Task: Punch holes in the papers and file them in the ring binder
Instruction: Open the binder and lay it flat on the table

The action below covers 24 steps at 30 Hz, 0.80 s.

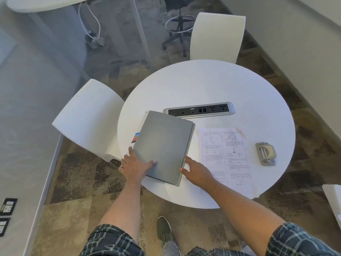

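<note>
**Getting the binder ready**

The grey ring binder (162, 146) lies shut on the round table (212, 85). The left hand (135, 166) lies flat on its cover, fingers spread, gripping nothing. The right hand (196, 171) touches its edge, loosely open. The papers (227, 156) and hole punch (265, 153) wait beside it (not used yet). Next, I think, open the cover

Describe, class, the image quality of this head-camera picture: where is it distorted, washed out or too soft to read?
Head view: wide-angle bending curves the walls and floor edges at the frame borders; the white table is bright and nearly featureless; print on the paper is too soft to read; the grey binder cover shows a faint sheen; the left hand and right hand are slightly blurred.
</note>
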### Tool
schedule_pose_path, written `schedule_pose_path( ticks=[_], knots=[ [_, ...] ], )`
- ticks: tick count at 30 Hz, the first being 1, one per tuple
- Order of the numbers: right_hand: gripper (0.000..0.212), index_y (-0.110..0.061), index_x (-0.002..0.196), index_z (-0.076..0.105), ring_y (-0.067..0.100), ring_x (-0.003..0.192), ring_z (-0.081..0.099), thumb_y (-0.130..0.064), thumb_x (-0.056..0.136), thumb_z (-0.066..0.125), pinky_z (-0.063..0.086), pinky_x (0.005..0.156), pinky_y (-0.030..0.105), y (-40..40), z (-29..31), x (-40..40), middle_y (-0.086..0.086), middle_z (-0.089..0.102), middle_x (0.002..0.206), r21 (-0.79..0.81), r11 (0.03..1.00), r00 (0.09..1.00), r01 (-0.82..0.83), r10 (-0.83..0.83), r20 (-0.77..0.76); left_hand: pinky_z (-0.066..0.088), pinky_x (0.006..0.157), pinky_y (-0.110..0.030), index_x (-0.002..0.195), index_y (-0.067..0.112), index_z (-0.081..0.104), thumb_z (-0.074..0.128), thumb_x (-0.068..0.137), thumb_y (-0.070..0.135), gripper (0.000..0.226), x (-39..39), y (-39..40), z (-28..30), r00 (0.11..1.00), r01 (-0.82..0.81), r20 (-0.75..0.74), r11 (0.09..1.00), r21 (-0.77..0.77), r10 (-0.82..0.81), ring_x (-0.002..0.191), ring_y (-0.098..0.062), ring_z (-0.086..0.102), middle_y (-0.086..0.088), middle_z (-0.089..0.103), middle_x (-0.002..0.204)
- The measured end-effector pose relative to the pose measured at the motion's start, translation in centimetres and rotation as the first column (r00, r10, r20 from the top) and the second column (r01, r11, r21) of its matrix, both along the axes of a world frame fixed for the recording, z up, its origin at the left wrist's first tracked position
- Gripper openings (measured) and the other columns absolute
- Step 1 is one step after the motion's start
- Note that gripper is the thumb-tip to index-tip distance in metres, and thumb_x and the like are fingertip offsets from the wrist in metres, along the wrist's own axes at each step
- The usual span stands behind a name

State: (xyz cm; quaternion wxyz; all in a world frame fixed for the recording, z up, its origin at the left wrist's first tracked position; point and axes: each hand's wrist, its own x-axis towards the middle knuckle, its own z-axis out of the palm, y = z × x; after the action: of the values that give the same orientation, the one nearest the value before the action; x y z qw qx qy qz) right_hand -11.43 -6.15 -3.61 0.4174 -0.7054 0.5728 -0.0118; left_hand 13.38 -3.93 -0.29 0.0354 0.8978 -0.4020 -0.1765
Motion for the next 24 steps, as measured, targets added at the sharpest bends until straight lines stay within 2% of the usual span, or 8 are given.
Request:
schedule_pose_path(
  ticks=[3,5,7,9,11,15,21,24],
  knots=[
    [0.072,-0.024,0.165,0.019,0.028,0.131,0.059,-0.053,0.105,0.046,0.049,0.105,0.045,0.0,0.6,0.8,0.004,0.055,0.151,-0.066,0.995,0.99,-0.077,0.068,-0.121,0.026,0.115,-0.061,0.16,0.021,0.012,0.075,0.064,0.076,0.128,0.1,0.5,0.2,0.998,0.068,-0.019,0.997,0.037,-0.068,0.149,-0.042,0.028,-0.02,0.035,0.156],
    [0.07,-0.02,0.164,0.02,0.028,0.122,0.063,-0.049,0.106,0.044,0.052,0.1,0.042,0.1,0.9,1.3,0.006,0.06,0.143,-0.124,0.984,0.973,-0.131,0.104,-0.208,0.022,0.118,-0.062,0.159,0.022,0.011,0.077,0.059,0.076,0.131,0.3,0.7,0.1,0.995,0.101,-0.001,0.993,0.056,-0.101,0.153,-0.043,0.018,-0.022,0.023,0.162],
    [0.068,-0.018,0.164,0.02,0.028,0.117,0.065,-0.045,0.106,0.045,0.054,0.097,0.041,0.3,1.0,1.8,0.005,0.061,0.142,-0.173,0.973,0.96,-0.152,0.104,-0.259,0.016,0.121,-0.062,0.161,0.025,0.004,0.08,0.056,0.076,0.14,0.9,0.7,-0.1,0.994,0.112,-0.009,0.99,0.081,-0.111,0.156,-0.044,0.004,-0.026,0.007,0.168],
    [0.07,-0.017,0.163,0.022,0.027,0.114,0.067,-0.045,0.105,0.046,0.055,0.094,0.04,0.5,0.5,2.1,0.005,0.062,0.141,-0.182,0.972,0.958,-0.145,0.092,-0.27,0.013,0.121,-0.063,0.162,0.026,-0.006,0.082,0.05,0.078,0.152,1.8,0.7,-0.2,0.991,0.126,-0.052,0.984,0.126,-0.12,0.157,-0.044,0.001,-0.028,0.005,0.168],
    [0.073,-0.018,0.163,0.022,0.027,0.115,0.066,-0.047,0.102,0.051,0.055,0.094,0.041,0.5,0.3,2.4,0.005,0.064,0.138,-0.097,0.992,0.981,-0.08,0.061,-0.184,0.017,0.119,-0.061,0.161,0.028,-0.009,0.083,0.043,0.08,0.159,2.4,0.9,-0.1,0.986,0.161,-0.07,0.972,0.17,-0.151,0.156,-0.042,0.009,-0.026,0.015,0.165],
    [0.071,-0.021,0.158,0.031,0.029,0.13,0.06,-0.045,0.098,0.061,0.05,0.105,0.043,0.6,0.4,2.5,0.003,0.057,0.149,0.081,0.972,0.967,0.22,-0.228,0.112,0.025,0.117,-0.057,0.161,0.027,-0.007,0.086,0.047,0.074,0.155,2.9,1.2,0.2,0.977,0.214,-0.046,0.96,0.182,-0.209,0.15,-0.039,0.023,-0.02,0.031,0.155],
    [0.067,-0.021,0.16,0.03,0.023,0.137,0.055,-0.048,0.103,0.052,0.043,0.112,0.041,0.8,0.6,3.2,-0.001,0.056,0.151,0.147,0.945,0.937,0.294,-0.315,0.149,0.029,0.113,-0.054,0.158,0.026,0.005,0.085,0.051,0.075,0.142,1.9,2.7,-0.3,0.967,0.253,-0.016,0.955,0.157,-0.253,0.143,-0.039,0.032,-0.019,0.034,0.147],
    [0.067,-0.018,0.158,0.032,0.028,0.137,0.055,-0.049,0.102,0.053,0.045,0.111,0.044,0.8,0.9,4.0,0.005,0.052,0.154,0.119,0.927,0.925,0.355,-0.367,0.101,0.025,0.116,-0.057,0.157,0.026,0.01,0.082,0.055,0.077,0.135,1.5,3.7,-1.1,0.958,0.281,0.035,0.955,0.097,-0.285,0.151,-0.04,0.02,-0.021,0.023,0.157]
  ],
)
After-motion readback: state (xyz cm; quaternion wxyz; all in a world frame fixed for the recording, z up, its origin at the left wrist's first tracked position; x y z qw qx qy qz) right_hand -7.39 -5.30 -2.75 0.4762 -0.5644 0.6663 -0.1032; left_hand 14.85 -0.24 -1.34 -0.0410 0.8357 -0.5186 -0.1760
